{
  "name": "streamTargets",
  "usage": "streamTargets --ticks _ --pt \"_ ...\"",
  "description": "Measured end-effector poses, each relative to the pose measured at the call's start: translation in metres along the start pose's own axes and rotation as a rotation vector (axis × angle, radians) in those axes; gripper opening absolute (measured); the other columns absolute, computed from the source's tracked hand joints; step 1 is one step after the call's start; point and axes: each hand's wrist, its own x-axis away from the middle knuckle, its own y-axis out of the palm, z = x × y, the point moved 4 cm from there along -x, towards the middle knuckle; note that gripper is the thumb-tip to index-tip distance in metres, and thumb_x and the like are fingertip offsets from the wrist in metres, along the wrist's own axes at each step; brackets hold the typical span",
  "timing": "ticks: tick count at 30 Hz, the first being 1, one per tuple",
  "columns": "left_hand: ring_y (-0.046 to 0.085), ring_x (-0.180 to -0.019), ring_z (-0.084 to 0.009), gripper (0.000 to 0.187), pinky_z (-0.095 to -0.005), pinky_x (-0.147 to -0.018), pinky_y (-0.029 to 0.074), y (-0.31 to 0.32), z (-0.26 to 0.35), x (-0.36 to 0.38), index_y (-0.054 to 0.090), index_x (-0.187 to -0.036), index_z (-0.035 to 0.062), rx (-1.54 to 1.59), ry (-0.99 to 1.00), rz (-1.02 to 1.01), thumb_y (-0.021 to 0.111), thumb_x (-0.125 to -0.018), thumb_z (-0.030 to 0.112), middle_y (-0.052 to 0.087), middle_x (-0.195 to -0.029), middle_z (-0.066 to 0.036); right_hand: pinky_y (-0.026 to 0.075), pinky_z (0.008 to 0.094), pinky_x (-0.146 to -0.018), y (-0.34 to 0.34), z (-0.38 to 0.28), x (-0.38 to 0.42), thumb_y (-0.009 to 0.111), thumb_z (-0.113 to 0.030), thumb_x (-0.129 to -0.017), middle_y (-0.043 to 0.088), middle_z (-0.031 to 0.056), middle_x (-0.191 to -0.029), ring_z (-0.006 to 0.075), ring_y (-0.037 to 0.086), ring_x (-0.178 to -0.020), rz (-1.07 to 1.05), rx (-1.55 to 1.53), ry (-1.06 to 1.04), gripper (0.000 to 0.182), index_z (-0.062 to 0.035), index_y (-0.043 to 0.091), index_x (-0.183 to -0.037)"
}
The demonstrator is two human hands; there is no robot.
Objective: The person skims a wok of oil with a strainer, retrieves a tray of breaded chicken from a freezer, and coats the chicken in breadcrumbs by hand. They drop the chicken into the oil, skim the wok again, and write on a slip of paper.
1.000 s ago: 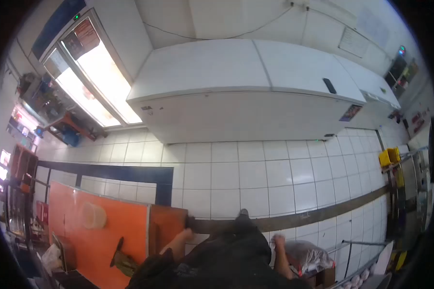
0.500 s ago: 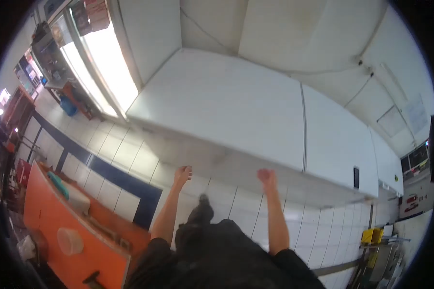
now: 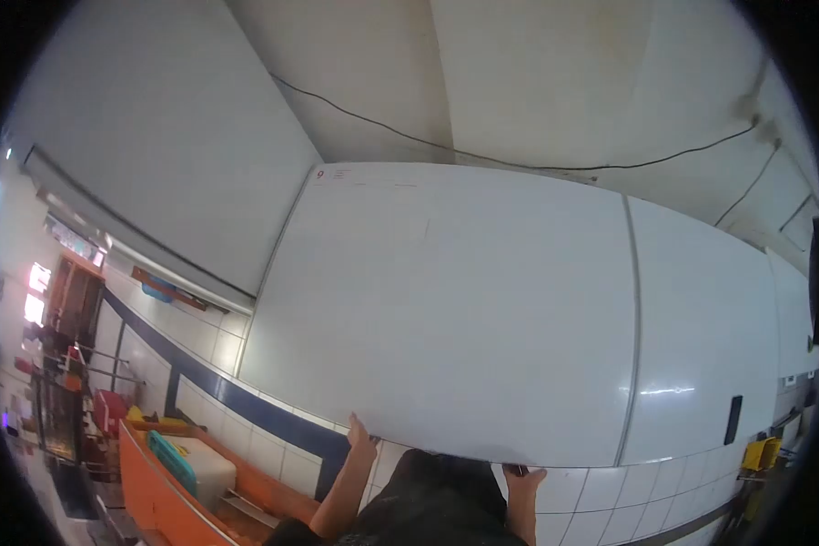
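Observation:
A broad white panel [image 3: 455,309], like a lid or chest top, fills the middle of the head view. At its front edge, left of my dark-clothed legs, is my left hand [image 3: 362,444]. The thumb points up against the panel, and the other fingers are mostly hidden at the edge. Right of my legs, my right hand [image 3: 521,487] is at the same edge, its thumb out to the side and its fingers curled by a small dark piece too small to make out.
A second white panel [image 3: 701,328] with a black handle [image 3: 733,419] adjoins on the right. At lower left is an orange counter [image 3: 155,487] with a white container [image 3: 211,469] and a teal item [image 3: 173,464]. A cable [image 3: 373,121] runs along the wall.
Both hands have gone from hanging in the air to the white panel's front edge. The view has come closer to the panel, which looks larger and lower.

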Motion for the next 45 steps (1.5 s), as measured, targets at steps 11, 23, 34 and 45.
streamTargets --ticks 11,23,34,45 --pt "0.034 -0.133 -0.0302 0.082 -0.0471 -0.104 0.036 0.000 0.020 0.039 0.023 -0.148 0.0112 0.051 0.030 -0.144 0.034 -0.091 0.069 0.028 -0.150 -0.012 0.031 0.0447 -0.105 0.020 0.029 0.053 0.026 -0.058 -0.094 0.039 0.0103 -0.144 0.0269 0.039 -0.128 0.286 0.221 -0.518 0.067 -0.0109 0.037 -0.140" --pt "0.061 -0.099 -0.0235 0.059 -0.0353 -0.084 0.049 -0.021 0.248 0.224 0.046 -0.126 -0.0058 0.025 1.008 -0.966 0.061 -0.087 0.037 0.053 -0.121 -0.016 0.040 0.0407 -0.100 0.179 0.005 0.322 0.038 -0.036 -0.098 0.053 0.0162 -0.126 0.0258 0.050 -0.116 -0.397 0.293 -1.725 0.051 0.0034 0.049 -0.128" --pt "0.065 -0.081 -0.0201 0.017 -0.0314 -0.073 0.050 -0.004 0.264 0.173 0.060 -0.105 0.0013 -0.522 1.346 -0.695 0.057 -0.092 0.013 0.065 -0.094 -0.012 0.060 0.0416 -0.070 0.400 -0.068 0.488 0.062 -0.029 -0.092 0.064 0.0230 -0.100 0.0293 0.067 -0.086 -0.980 0.463 -2.107 0.043 0.0101 0.056 -0.110" --pt "0.063 -0.085 -0.0369 0.027 -0.0470 -0.085 0.046 0.186 0.012 0.061 0.057 -0.100 0.0048 -1.082 1.184 -0.624 0.062 -0.086 0.027 0.066 -0.092 -0.018 0.047 0.0311 -0.064 0.380 -0.092 0.132 0.044 -0.035 -0.099 0.061 0.0045 -0.080 0.0139 0.057 -0.071 -0.773 1.365 -1.558 0.036 -0.0035 0.061 -0.095"
